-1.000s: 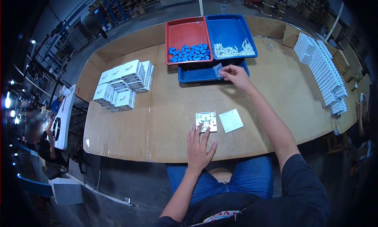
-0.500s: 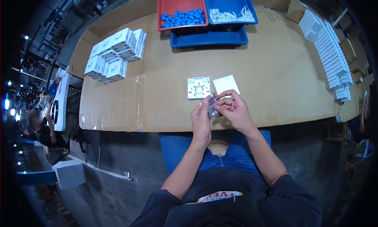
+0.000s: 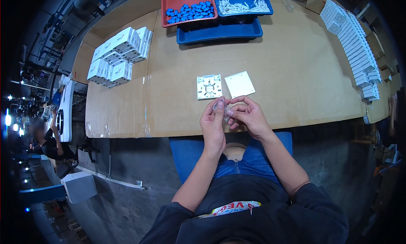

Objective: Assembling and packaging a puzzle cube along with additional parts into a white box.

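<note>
Close to the near edge of the table, a small clear plastic bag (image 3: 226,117) is pinched between my hands, mostly covered by fingers. My left hand (image 3: 213,127) grips it with the thumb on top. My right hand (image 3: 250,118) closes on its other side with thumb and fingertips. What the bag contains is too small to tell. Just beyond my fingers lies a white square plastic tray (image 3: 209,87) with moulded inner parts, its inside facing up. To its right is a flat white square cover (image 3: 240,84), slightly turned.
A red bin (image 3: 190,22) of blue plastic parts and a blue bin (image 3: 249,19) of white sticks stand above another blue tray (image 3: 220,36) at the back. Stacked white boxes (image 3: 121,43) are on the left, rows of white units (image 3: 353,49) on the right. Another person (image 3: 50,140) sits far left.
My view has shifted slightly, so the table's contents sit a little higher. The fingers have shifted on the bag, which is now more covered; both hands still hold it.
</note>
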Demonstrator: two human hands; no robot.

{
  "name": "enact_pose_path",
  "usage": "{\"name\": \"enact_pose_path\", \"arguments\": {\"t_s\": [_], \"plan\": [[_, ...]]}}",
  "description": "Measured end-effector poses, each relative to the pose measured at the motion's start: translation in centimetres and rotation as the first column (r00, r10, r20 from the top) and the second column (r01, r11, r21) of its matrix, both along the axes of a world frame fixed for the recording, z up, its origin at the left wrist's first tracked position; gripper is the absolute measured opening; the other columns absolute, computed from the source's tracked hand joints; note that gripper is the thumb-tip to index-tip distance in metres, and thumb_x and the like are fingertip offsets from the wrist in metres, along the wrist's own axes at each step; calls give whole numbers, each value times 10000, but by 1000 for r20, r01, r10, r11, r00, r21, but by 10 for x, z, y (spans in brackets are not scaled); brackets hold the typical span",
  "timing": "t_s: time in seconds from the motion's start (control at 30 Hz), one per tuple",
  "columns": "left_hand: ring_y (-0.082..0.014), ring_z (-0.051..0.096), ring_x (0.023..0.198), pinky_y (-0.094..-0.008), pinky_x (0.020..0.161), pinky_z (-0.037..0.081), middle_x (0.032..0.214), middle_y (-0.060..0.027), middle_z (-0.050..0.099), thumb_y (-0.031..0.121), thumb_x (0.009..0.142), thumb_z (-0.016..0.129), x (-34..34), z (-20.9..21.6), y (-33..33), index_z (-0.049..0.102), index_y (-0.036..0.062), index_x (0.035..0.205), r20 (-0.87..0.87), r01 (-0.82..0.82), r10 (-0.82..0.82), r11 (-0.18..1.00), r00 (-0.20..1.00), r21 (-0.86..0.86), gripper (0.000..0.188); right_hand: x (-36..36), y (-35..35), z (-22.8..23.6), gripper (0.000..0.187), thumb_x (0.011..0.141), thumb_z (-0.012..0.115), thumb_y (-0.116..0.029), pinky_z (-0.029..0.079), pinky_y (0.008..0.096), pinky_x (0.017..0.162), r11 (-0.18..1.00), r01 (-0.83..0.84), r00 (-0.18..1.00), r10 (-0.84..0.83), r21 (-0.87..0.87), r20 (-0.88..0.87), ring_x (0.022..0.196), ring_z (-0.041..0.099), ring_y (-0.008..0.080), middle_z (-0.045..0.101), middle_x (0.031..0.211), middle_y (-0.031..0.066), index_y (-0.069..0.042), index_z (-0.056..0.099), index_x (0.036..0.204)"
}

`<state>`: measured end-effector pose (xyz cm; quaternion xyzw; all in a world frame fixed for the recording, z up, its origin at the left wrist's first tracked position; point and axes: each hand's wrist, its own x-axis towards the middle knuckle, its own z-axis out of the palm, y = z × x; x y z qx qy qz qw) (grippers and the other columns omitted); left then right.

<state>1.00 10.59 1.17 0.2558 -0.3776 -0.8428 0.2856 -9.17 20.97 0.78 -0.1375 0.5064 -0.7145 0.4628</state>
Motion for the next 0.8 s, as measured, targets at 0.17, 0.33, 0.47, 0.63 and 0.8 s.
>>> {"name": "enact_pose_path", "arguments": {"t_s": [0.17, 0.33, 0.47, 0.63, 0.8], "plan": [[-108, 656, 951, -258, 823, 543, 1091, -76, 717, 150, 1007, 729, 4, 0, -6, 660, -10, 1239, 66, -34, 55, 955, 996, -295, 290, -4, 5, -2, 286, 1009, 674, -48, 600, 256, 670, 999, 31, 995, -28, 34, -94, 841, 720, 120, 738, 1041, 107, -23, 581, 1279], [-88, 637, 925, -238, 818, 522, 1030, -44, 699, 65, 981, 725, 16, -8, -22, 651, -11, 1262, 245, 165, -23, 799, 969, -578, 301, -5, 11, 34, 258, 998, 643, -39, 568, 327, 931, 996, 52, 676, -88, -72, -732, 1169, 649, 194, 624, 1333, 125, -37, 700, 1250], [-96, 642, 881, -252, 804, 528, 988, -42, 699, 10, 918, 715, 14, -10, -24, 642, 6, 1287, 287, 288, -133, 741, 949, -607, 376, -1, 7, 37, 229, 963, 679, -48, 528, 379, 1024, 998, -48, 634, 7, -30, -774, 1252, 609, 255, 604, 1364, 124, -45, 746, 1182], [-135, 661, 836, -289, 779, 542, 968, -87, 721, 6, 885, 711, 13, -10, -23, 607, 23, 1307, 278, 304, -156, 709, 948, -637, 435, 1, 7, 34, 221, 908, 739, -64, 526, 391, 1023, 999, -24, 529, 47, 41, -847, 1249, 607, 280, 610, 1363, 120, -69, 766, 1127], [-146, 688, 864, -304, 787, 548, 916, -90, 729, -8, 866, 695, 15, -10, -25, 586, 35, 1304, 358, 399, -210, 685, 910, -610, 453, -1, 10, 30, 184, 911, 739, -82, 511, 399, 1039, 994, -33, 499, 105, 102, -860, 1267, 594, 288, 614, 1365, 119, -68, 759, 1093]]}}
